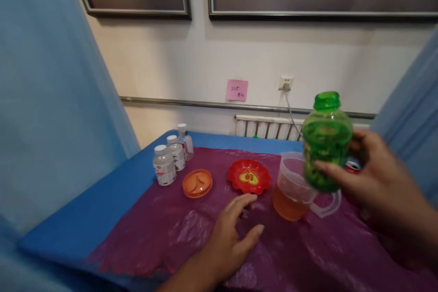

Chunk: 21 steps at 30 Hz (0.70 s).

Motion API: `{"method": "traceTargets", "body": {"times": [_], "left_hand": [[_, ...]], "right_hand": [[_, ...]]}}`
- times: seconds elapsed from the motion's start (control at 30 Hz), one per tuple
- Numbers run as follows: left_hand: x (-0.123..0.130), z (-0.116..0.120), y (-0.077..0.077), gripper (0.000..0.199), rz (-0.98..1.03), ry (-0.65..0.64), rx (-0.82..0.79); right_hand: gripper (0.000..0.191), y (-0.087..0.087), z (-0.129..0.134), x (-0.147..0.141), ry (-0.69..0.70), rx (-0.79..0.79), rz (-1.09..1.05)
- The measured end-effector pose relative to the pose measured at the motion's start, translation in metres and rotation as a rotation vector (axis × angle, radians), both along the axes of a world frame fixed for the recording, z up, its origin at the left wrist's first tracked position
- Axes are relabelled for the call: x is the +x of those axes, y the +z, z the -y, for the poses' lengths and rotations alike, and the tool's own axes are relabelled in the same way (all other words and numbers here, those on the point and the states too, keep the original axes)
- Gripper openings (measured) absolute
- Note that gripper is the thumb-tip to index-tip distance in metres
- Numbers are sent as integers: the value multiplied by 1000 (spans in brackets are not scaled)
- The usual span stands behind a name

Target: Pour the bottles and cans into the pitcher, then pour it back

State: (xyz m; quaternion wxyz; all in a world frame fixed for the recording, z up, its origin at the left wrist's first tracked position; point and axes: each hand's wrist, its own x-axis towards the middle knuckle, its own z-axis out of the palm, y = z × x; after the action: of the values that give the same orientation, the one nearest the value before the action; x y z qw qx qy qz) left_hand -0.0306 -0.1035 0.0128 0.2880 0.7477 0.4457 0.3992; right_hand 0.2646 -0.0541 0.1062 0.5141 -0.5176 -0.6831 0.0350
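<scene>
My right hand (371, 178) is wrapped around a green see-through bottle (327, 134), held upright in the air with no cap on its mouth. Below and just left of the bottle stands a clear plastic measuring jug (290, 196) with orange-brown liquid in its lower part. The bottle overlaps the jug's rim and handle from my view. My left hand (236, 232) is over the purple sheet, fingers apart and holding nothing. Closest to it are the red scalloped plate (236, 174) and the jug.
An orange divided dish (197, 183) lies left of the red plate. Three clear bottles with white caps, the nearest one (164, 166) labelled, stand at the back left. A can (353, 165) is partly hidden behind my right hand. Blue curtains (51, 77) hang at both sides.
</scene>
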Motion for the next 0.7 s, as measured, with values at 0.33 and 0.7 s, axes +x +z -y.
{"method": "traceTargets", "body": {"times": [0.33,0.7], "left_hand": [[-45,37,6,56,253,161,-193],[-210,-34,2,58,-133,1077,-47]], "right_hand": [[59,-110,50,-169,764,-511,-375],[60,-203,63,-159,879,-754,236]]}}
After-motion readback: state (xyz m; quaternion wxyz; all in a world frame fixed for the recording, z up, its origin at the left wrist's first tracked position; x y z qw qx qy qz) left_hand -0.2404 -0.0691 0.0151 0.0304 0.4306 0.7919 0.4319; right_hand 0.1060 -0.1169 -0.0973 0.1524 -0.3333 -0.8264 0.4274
